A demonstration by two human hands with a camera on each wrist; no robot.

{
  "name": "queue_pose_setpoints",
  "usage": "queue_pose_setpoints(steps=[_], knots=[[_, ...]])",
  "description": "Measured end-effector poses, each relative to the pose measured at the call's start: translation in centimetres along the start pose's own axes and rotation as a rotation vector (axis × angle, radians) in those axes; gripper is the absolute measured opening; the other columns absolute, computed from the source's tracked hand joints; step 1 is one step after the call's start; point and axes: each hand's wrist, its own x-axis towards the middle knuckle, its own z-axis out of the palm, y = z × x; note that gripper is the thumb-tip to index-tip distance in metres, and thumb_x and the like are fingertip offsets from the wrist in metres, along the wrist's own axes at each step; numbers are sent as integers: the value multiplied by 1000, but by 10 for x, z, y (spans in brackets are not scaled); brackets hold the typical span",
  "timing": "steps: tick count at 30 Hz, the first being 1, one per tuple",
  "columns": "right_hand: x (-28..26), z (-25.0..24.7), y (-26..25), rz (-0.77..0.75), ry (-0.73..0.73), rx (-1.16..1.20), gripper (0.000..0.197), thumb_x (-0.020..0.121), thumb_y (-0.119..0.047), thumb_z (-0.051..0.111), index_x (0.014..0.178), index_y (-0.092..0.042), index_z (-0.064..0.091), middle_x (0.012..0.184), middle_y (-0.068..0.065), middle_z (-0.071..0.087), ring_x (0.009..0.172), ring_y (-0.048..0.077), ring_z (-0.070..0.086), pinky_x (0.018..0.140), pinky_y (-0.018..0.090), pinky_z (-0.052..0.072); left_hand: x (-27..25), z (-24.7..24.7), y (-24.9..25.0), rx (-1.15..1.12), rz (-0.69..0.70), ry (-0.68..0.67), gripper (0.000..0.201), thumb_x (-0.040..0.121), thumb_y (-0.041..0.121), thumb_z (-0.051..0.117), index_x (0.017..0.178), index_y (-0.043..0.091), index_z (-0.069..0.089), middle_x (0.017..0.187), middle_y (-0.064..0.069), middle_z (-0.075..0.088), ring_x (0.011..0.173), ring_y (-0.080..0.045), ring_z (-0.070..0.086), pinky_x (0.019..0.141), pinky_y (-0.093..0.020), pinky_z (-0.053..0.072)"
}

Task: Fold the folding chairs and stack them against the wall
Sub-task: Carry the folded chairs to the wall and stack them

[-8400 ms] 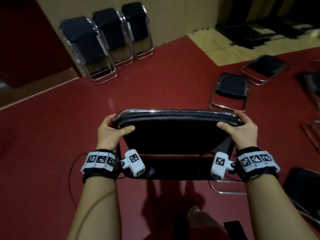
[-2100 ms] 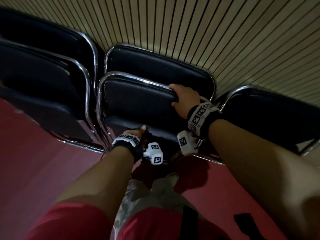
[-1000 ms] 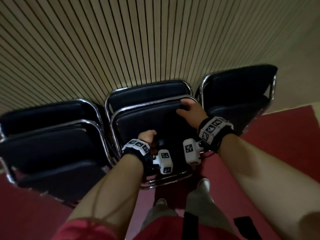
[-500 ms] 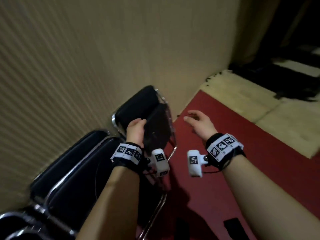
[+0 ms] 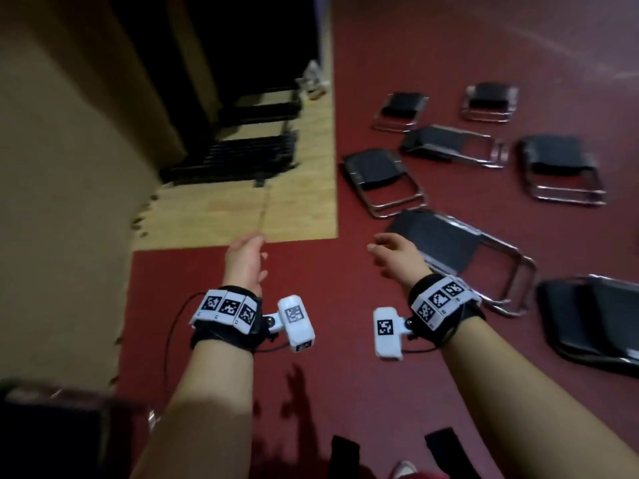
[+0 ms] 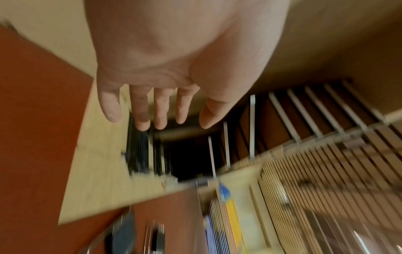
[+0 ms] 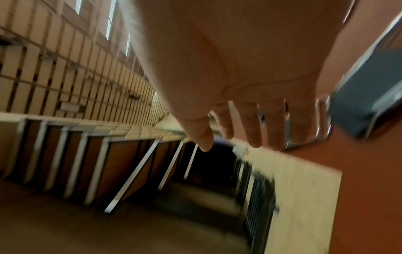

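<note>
Both hands' fingers loose, empty, seemingly folded chairs strewn on red floor

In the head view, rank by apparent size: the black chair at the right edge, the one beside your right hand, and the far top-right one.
1. Black folding chair at the right edge, cropped.
2. Black chrome-framed chair beside the right hand.
3. Far top-right black chair.
Nearness drives this; real sizes look alike.

support: red floor | lying on it: black folding chairs, scattered at right, apart | adjoining: pale wood floor patch carrying dark slatted pieces
</note>
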Motion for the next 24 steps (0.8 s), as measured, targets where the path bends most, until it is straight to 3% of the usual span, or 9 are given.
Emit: queue_pose_setpoints(steps=[5, 8, 11, 13, 19, 24], knots=[[23, -137, 32, 107, 260, 45, 48, 69, -41, 72, 113, -22, 65, 108, 5, 68, 90, 19, 62, 87, 40, 51, -5, 169, -4, 91, -38, -259, 17, 99, 21, 56, 115, 22, 60, 112, 2, 61, 102, -18, 57, 96, -44, 44], [29, -192, 54, 169, 360, 88, 40, 61, -45, 68, 97, -29, 64, 102, 5, 68, 86, 21, 63, 81, 39, 53, -7, 241, -10, 161, -58, -372, 18, 98, 21, 56, 115, 22, 60, 105, 3, 61, 96, -17, 56, 94, -42, 43], [30, -224, 68, 217, 424, 124, 24, 79, -27, 72, 102, -24, 64, 91, 6, 66, 71, 18, 58, 62, 29, 46, 0, 293, -17, 232, -58, -450, 21, 97, 22, 56, 117, 22, 61, 100, 4, 61, 92, -16, 55, 89, -41, 42], [39, -242, 78, 243, 461, 136, 23, 87, -16, 69, 110, -18, 63, 84, 1, 62, 65, 18, 55, 57, 27, 43, 10, 325, -20, 259, -57, -492, 22, 97, 21, 55, 118, 22, 61, 98, 4, 61, 90, -16, 55, 87, -41, 42], [96, -279, 86, 265, 562, 174, 24, 89, -10, 67, 112, -13, 63, 81, 0, 61, 70, 19, 57, 63, 29, 46, 61, 406, -16, 305, -67, -609, 18, 97, 20, 55, 114, 22, 60, 99, 2, 61, 90, -15, 55, 81, -36, 40], [163, -294, 75, 299, 652, 242, 23, 90, -8, 65, 112, -11, 63, 76, 4, 60, 67, 19, 55, 67, 34, 45, 130, 474, 1, 373, -32, -702, 19, 96, 19, 56, 114, 20, 60, 104, -3, 61, 88, -16, 55, 63, -30, 38]])
